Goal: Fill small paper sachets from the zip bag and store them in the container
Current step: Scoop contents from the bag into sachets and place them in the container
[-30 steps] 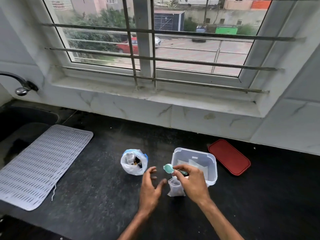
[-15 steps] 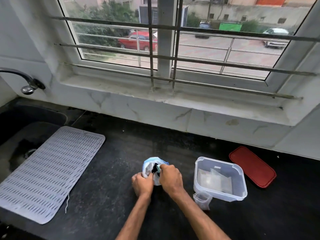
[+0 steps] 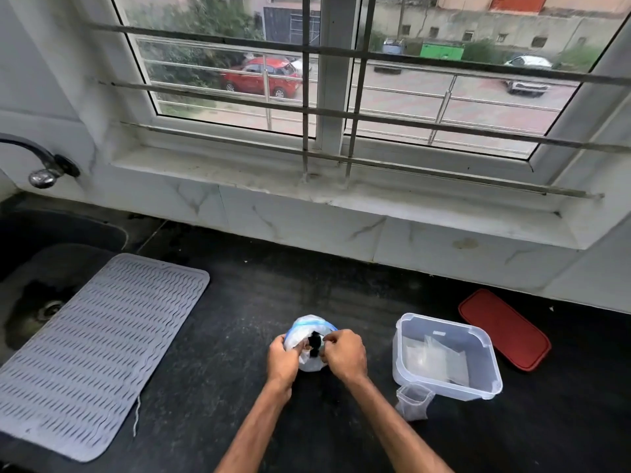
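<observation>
A white zip bag (image 3: 310, 326) with a blue strip stands open on the black counter, dark contents showing in its mouth. My left hand (image 3: 282, 359) grips the bag's left side. My right hand (image 3: 345, 353) pinches the right edge of the mouth with curled fingers. The teal spoon is out of sight. To the right stands a clear plastic container (image 3: 485, 346) with a few filled sachets (image 3: 433, 360) lying inside. One small open sachet (image 3: 413, 402) stands upright against the container's front left corner.
A red lid (image 3: 503, 329) lies flat behind and right of the container. A grey ribbed mat (image 3: 99, 349) covers the counter's left part beside the dark sink (image 3: 37, 302) and its tap (image 3: 44, 167). A marble sill and barred window run along the back.
My right hand left the sachet by the container and went left to the zip bag. My left hand took hold of the bag. The spoon has dropped out of sight.
</observation>
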Tool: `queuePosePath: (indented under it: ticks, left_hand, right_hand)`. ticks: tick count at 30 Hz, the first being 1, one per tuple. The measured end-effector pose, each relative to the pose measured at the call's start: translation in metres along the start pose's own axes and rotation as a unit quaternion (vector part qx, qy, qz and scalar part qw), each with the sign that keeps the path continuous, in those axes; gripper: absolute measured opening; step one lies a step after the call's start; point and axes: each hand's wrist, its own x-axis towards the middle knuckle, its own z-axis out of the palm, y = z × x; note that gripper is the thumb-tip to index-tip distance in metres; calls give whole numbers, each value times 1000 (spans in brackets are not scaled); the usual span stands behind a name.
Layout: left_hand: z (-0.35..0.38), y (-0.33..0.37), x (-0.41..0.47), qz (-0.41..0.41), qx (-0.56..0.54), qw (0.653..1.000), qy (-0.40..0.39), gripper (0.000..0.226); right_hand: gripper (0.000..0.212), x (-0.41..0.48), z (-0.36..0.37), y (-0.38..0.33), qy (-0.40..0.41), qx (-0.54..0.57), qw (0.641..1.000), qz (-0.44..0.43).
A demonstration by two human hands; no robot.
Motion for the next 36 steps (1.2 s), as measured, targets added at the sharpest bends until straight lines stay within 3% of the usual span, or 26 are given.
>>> queuePosePath:
  ticks: [1,5,11,14,18,24,29,31,36]
  left_hand:
    - [0,3,-1,-4,-10,1000,-11,5]
    - [-4,9,0,-44,-37,997,-47,17]
    - [-8,11,5,-41,-36,997,-55,7]
    - [-11,10,5,35,67,997,7,16]
    - [-16,19,-11,158,234,956,75,25]
    - [-22,20,-23,236,239,940,59,46]
    - [-21,18,-57,408,190,882,138,42]
    - [-3,5,-79,414,171,888,100,38]
    - [59,-46,-115,324,204,920,-77,37]
  right_hand:
    - [23,5,3,3,-7,54,998,16]
    - [28,-1,-2,-8,-37,246,964,96]
    - [22,-3,-1,-5,-21,289,947,135]
    - [21,-7,-4,-4,-1,281,951,129]
    - [18,-7,-8,-2,-13,301,944,138]
    - [17,-18,-28,-2,-49,340,930,133]
    - [19,-44,-68,4,-75,387,913,101]
    - [21,-54,-89,13,-76,402,908,86]
    - [21,-74,-135,53,-48,401,912,71]
